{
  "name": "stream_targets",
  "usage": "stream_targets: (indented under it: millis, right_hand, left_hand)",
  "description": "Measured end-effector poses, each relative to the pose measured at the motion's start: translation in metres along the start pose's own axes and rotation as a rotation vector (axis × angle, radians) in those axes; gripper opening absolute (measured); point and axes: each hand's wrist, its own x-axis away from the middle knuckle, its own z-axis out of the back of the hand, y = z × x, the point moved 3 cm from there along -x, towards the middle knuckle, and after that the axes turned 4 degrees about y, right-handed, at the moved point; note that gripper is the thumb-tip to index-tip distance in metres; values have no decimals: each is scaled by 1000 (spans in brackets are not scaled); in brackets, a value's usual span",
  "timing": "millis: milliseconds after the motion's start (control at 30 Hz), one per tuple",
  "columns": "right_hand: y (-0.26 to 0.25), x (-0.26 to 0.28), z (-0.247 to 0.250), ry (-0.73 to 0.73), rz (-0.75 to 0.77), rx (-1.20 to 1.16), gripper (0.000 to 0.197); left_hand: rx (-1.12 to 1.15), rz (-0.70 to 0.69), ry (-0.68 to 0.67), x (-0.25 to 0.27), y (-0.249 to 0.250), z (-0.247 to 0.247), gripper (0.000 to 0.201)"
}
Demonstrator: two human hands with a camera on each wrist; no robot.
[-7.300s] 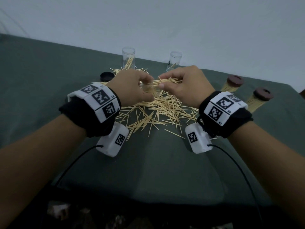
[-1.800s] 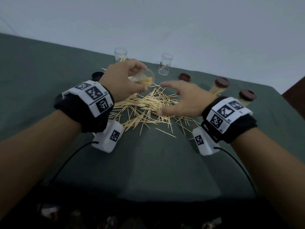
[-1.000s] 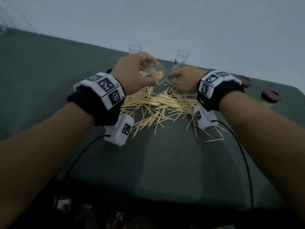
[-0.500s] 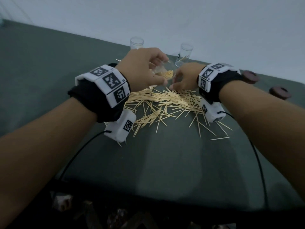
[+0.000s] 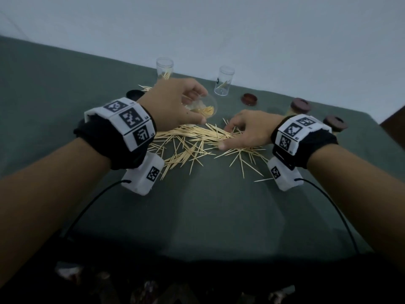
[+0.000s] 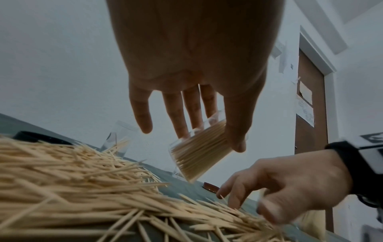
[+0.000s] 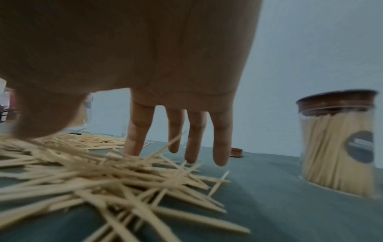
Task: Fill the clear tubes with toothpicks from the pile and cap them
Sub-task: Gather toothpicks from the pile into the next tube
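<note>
My left hand grips a clear tube, tilted with its mouth toward the right and about half full of toothpicks. In the left wrist view the thumb and fingers clamp that tube above the toothpick pile. My right hand rests spread on the right part of the pile. Its fingertips touch the sticks and hold nothing. Two open tubes stand behind, each with a few toothpicks.
A black cap lies at the pile's far left, a brown cap at its far right. Two full capped tubes stand at the right; the nearer tube is close to my right hand. Green cloth covers the table.
My right hand has come away from the tube's mouth and dropped onto the right side of the pile, fingers spread. My left hand still holds the tilted tube.
</note>
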Motion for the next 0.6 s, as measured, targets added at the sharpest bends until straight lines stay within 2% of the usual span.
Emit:
stream_targets:
  millis: [67,167,233,333,433,500,600]
  right_hand:
    - [3,8,-1,-58,-21,1,95]
    - [3,15,-4,-67,-14,38,97]
    - [4,13,-8,-5,-7,38,84]
    - [4,10,-11,117,31,1,53]
    - [3,12,-10,146,38,-3,42]
    - [3,14,-9,139,37,-7,46]
    - [5,18,-9,93,2,-33,68]
  left_hand:
    - [-10,0,-9,1,0,-1,61]
    - [-23,-2,-10,1,0,-1,60]
    - [-25,0,-9,1,0,-1,60]
    - [-27,4,-13,2,-1,-3,60]
    - [-20,12,-11,3,-2,-5,60]
    - [-22,13,-8,2,-2,-5,59]
    - [-17,21,-10,1,-3,-5,59]
